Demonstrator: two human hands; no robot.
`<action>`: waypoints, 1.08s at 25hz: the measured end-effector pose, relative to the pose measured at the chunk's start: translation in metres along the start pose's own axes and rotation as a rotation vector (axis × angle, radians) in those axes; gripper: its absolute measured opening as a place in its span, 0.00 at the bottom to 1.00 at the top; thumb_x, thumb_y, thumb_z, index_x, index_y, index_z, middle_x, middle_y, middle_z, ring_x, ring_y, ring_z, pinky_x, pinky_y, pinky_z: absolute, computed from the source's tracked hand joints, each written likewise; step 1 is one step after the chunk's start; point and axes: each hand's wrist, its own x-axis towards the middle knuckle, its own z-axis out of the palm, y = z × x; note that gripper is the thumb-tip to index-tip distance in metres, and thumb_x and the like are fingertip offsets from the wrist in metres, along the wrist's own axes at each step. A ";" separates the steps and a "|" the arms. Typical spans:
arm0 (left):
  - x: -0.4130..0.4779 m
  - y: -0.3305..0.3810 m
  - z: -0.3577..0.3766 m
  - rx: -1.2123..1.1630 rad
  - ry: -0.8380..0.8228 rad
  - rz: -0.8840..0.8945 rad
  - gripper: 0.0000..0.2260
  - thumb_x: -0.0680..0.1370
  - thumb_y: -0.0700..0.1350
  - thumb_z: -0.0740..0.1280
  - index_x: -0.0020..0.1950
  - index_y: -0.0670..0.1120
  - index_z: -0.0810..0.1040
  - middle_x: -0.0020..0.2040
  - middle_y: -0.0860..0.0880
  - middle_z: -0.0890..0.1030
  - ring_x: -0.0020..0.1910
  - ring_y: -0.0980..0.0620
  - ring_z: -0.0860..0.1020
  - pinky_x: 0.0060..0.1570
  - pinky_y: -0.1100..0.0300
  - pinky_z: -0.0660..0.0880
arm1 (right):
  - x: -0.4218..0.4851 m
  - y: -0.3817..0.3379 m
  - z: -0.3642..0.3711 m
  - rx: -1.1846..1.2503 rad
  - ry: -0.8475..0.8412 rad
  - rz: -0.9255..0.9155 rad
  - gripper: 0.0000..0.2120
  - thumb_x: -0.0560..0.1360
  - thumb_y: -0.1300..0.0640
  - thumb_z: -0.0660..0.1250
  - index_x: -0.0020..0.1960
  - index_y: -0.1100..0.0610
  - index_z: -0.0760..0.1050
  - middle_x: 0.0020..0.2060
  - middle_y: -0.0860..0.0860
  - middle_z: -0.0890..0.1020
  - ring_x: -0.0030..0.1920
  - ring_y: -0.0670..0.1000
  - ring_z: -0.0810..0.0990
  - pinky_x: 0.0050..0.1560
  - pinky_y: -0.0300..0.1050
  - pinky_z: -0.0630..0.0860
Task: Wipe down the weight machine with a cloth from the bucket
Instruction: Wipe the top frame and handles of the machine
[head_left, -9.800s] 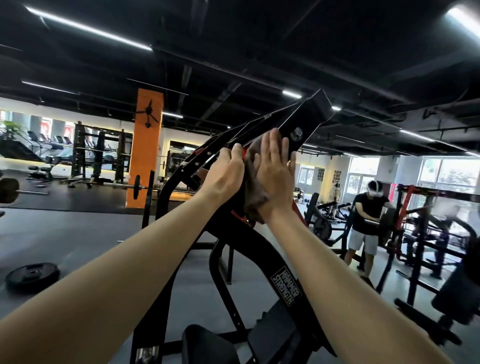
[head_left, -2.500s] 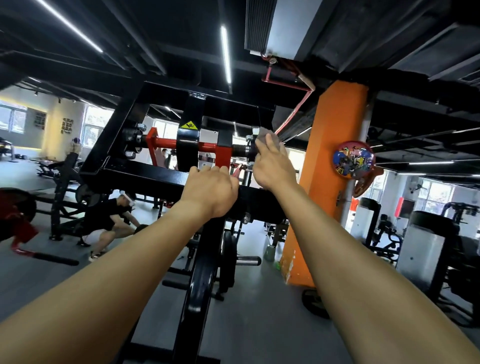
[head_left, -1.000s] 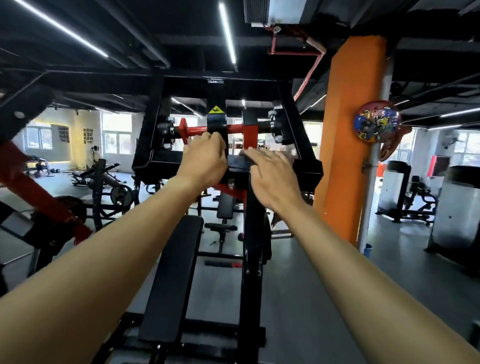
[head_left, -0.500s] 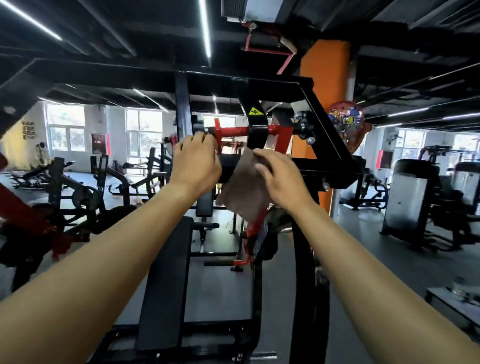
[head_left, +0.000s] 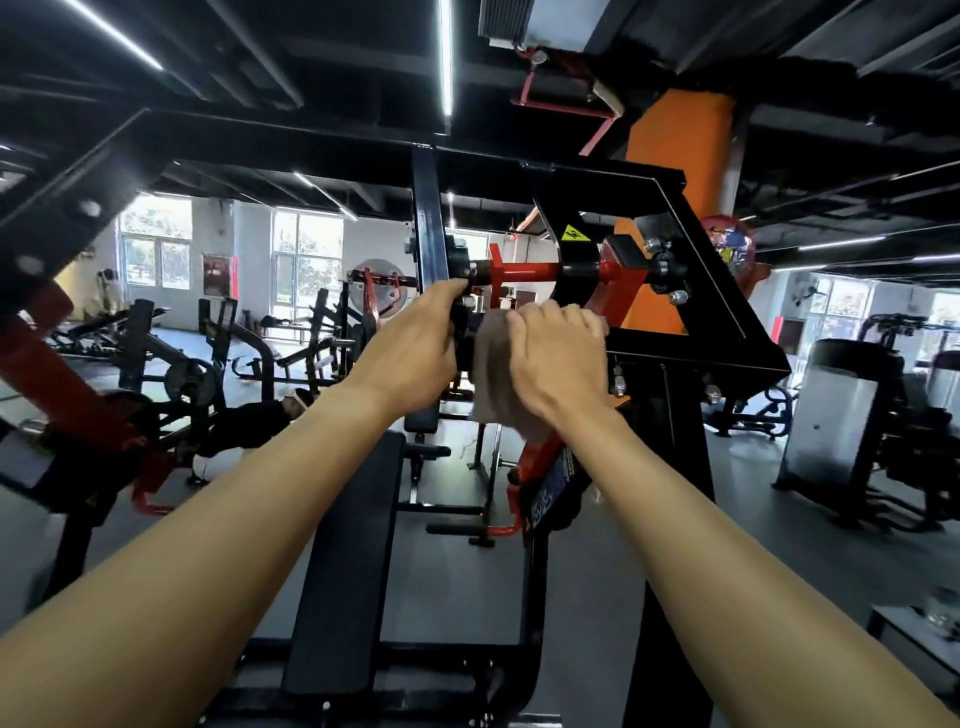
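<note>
Two hands work high on a black weight machine (head_left: 727, 332) in a gym: the left hand (head_left: 410, 348) curls its fingers round the frame at the foot of an upright (head_left: 430, 223), beside the red axle (head_left: 524, 270), while the right hand (head_left: 558, 369) bunches a grey cloth (head_left: 488, 374) against the crossbar, its loose end hanging below the palm. Danger likely lies at the pivot (bolts and brackets crowd it): the dangling cloth could snag there, and fingers so near the hinge could be pinched if the red arm (head_left: 530, 462) swings. No bucket is in view.
</note>
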 end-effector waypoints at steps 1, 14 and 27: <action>-0.001 0.000 0.000 -0.028 0.002 -0.021 0.25 0.82 0.38 0.59 0.80 0.48 0.61 0.77 0.49 0.69 0.72 0.47 0.72 0.71 0.49 0.70 | 0.006 -0.004 -0.003 -0.023 -0.033 0.080 0.26 0.86 0.46 0.44 0.60 0.54 0.79 0.56 0.53 0.83 0.57 0.57 0.77 0.64 0.56 0.64; 0.001 0.003 0.001 -0.101 0.035 -0.063 0.25 0.81 0.37 0.57 0.78 0.48 0.65 0.73 0.47 0.73 0.70 0.48 0.73 0.70 0.55 0.69 | 0.040 -0.043 -0.001 -0.076 -0.181 0.057 0.24 0.84 0.51 0.46 0.56 0.57 0.80 0.52 0.56 0.85 0.55 0.62 0.81 0.61 0.60 0.67; 0.021 0.064 0.048 0.122 0.122 -0.012 0.13 0.82 0.44 0.57 0.63 0.42 0.74 0.62 0.44 0.78 0.69 0.44 0.71 0.78 0.46 0.57 | 0.000 0.054 -0.010 -0.093 -0.106 -0.061 0.27 0.84 0.45 0.41 0.61 0.56 0.75 0.58 0.53 0.81 0.61 0.58 0.77 0.74 0.59 0.61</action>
